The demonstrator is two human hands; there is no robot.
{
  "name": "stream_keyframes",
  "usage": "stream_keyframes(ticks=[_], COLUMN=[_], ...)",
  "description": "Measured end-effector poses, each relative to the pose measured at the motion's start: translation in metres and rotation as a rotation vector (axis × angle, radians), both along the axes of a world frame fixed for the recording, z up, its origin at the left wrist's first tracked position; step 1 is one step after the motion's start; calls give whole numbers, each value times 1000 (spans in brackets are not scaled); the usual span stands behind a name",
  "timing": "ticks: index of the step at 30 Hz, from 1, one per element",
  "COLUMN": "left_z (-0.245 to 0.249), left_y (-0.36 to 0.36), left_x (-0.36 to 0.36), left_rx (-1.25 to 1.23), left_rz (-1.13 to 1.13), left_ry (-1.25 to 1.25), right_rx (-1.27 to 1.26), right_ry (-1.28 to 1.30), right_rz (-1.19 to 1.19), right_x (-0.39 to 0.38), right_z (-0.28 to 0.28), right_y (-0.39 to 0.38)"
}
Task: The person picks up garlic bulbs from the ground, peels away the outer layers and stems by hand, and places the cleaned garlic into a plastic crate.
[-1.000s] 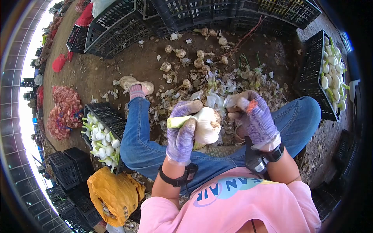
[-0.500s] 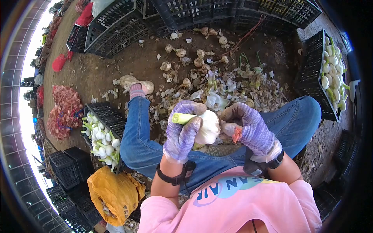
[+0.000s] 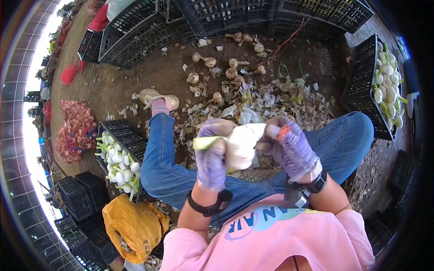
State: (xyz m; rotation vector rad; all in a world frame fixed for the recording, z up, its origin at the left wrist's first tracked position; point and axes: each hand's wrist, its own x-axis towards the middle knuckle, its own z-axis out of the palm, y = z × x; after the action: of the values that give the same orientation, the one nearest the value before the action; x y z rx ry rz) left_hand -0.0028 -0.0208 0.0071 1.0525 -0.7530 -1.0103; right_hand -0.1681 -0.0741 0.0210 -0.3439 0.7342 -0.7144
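A white garlic bulb with a cut green stem is between my hands, above my lap. My left hand, in a purple knitted glove, is closed round the stem end, the stem poking out to the left. At the bulb's right side, my right hand, in a matching glove with an orange-red patch, pinches a flap of white skin that stretches out from the bulb. Motion blurs both hands somewhat.
Peelings and untrimmed bulbs lie on the dirt floor ahead. A crate of peeled garlic stands at left, another crate at right. Black crates line the far side; a yellow sack sits lower left.
My right hand has turned and moved slightly up, and a strip of white skin now stretches from the bulb to its fingers. The bulb and stem have tilted a little in my left hand.
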Motion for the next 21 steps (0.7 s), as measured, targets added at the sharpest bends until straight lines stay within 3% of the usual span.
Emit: stream_keyframes(ticks=[1,3,5,7,8,9,12,13,15,16,17,19,20,21], left_z=[-2,-9,-23,-34,-37,-38,-36,-36,-47,-57,-57,-56,-57,-52], left_y=[-3,-5,-6,-5,-5,-4,-2,0,3,4,0,-8,-10,-12], left_x=[8,11,18,20,19,16,8,5,9,12,15,21,23,29], left_rx=[11,39,114,164,186,205,237,236,254,247,98,95,102,100], left_rz=[-87,-83,-45,-44,-60,-80,-137,-130,-67,-33,-15,12,35,75], left_ry=[226,319,555,693,723,735,628,483,56,98,977,991,1010,1020], right_rx=[0,-144,-179,-290,-497,-497,-832,-919,-1116,-1155,-1184,-1069,-1081,-1093], right_ry=[-2,-84,-183,41,174,178,335,388,390,389,133,181,163,314], right_rz=[-1,-187,-186,-9,-3,-6,-64,-89,250,242,383,695,714,674], right_x=[-3,-9,-12,-11,-2,3,18,22,15,19,26,31,30,28], right_z=[-2,-5,5,20,8,9,7,6,8,5,5,-2,-3,-5], right_y=[0,-2,0,3,5,4,-7,-11,-23,-16,-12,11,12,10])
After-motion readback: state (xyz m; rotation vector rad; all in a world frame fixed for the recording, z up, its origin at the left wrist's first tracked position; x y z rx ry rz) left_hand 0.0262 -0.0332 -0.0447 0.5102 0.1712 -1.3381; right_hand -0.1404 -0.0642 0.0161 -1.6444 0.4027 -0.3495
